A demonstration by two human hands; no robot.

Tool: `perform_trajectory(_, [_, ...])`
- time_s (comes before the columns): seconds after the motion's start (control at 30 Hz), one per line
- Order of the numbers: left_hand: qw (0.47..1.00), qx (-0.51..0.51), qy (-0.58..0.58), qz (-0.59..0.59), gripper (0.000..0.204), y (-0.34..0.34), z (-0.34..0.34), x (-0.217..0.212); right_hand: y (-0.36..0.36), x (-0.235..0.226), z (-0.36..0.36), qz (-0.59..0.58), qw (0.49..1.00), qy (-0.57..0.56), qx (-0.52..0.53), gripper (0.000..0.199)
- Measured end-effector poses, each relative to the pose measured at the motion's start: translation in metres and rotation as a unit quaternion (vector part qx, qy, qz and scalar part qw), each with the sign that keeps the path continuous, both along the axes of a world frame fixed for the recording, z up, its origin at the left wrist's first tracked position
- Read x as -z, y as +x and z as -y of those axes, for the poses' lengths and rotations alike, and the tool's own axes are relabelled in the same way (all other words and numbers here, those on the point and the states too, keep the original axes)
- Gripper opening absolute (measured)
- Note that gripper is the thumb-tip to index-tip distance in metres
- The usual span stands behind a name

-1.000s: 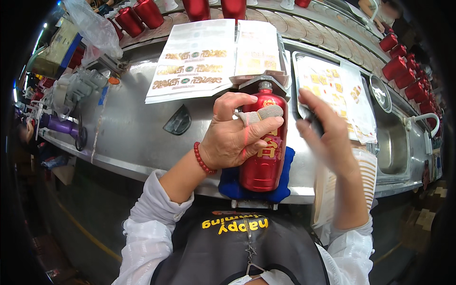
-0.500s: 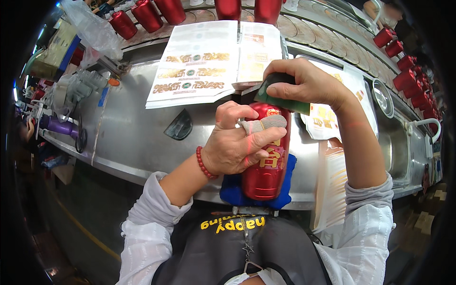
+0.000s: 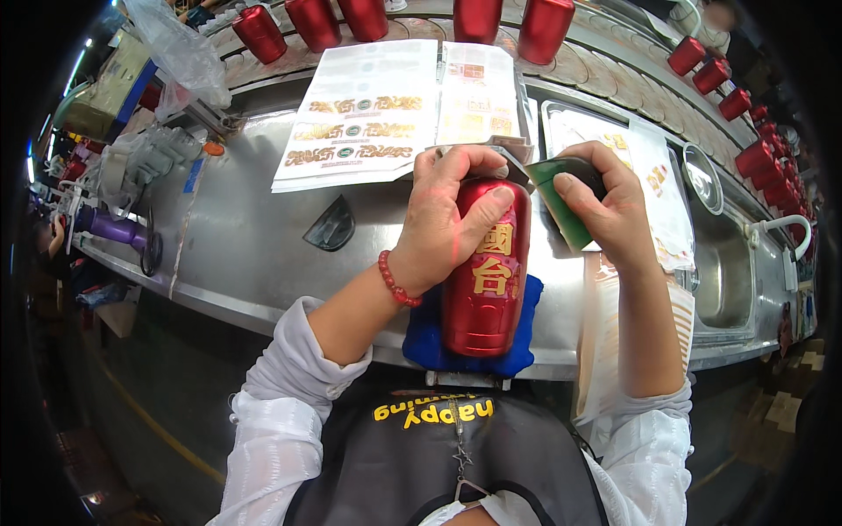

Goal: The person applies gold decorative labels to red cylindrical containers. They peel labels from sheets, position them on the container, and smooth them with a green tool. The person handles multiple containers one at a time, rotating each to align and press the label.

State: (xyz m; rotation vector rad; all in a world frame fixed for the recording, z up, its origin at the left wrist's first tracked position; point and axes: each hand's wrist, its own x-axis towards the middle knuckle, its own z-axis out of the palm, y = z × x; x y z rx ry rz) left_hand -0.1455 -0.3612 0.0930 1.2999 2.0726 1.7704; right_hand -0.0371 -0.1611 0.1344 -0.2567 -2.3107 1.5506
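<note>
A glossy red bottle (image 3: 478, 324) with raised gold characters lies on a folded blue cloth (image 3: 419, 337) at the near edge of the metal bench. My left hand (image 3: 452, 219) is closed over the bottle's far end, its thumb lying across the upper side and the fingers curled over the top. Beside the bottle on the right, my right hand (image 3: 610, 206) grips a flexible green scraper (image 3: 553, 197) with a dark upper edge. The scraper's blade is tilted and stands apart from the gold characters.
Printed decal sheets (image 3: 360, 105) lie beyond my hands, with more sheets in a tray (image 3: 653, 175) to the right. A dark scraper blade (image 3: 331, 225) rests on the bench left of the bottle. Red bottles (image 3: 544, 31) stand on a slatted conveyor behind; a sink (image 3: 726, 280) is at right.
My right hand has moved down and right with the scraper, off the bottle's far end. My left hand has slid to that end, uncovering the gold characters. Bottles on the conveyor have shifted.
</note>
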Motion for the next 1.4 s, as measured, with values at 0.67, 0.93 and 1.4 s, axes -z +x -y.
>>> perform_trajectory(0.67, [0.989, 0.073, 0.005, 0.126, 0.03, -0.007, -0.002, 0.005, 0.005, -0.002, -0.005, 0.082, 0.992, -0.067, -0.065, 0.023])
perform_trajectory(0.93, [0.998, -0.006, -0.063, 0.003, 0.027, 0.0, -0.007, -0.011, 0.013, -0.002, -0.006, 0.055, 0.997, 0.001, -0.061, 0.023])
perform_trajectory(1.4, [0.961, -0.009, 0.145, 0.235, 0.052, 0.033, 0.034, 0.022, -0.002, -0.029, 0.049, -0.19, 0.827, 0.5, -0.173, 0.027])
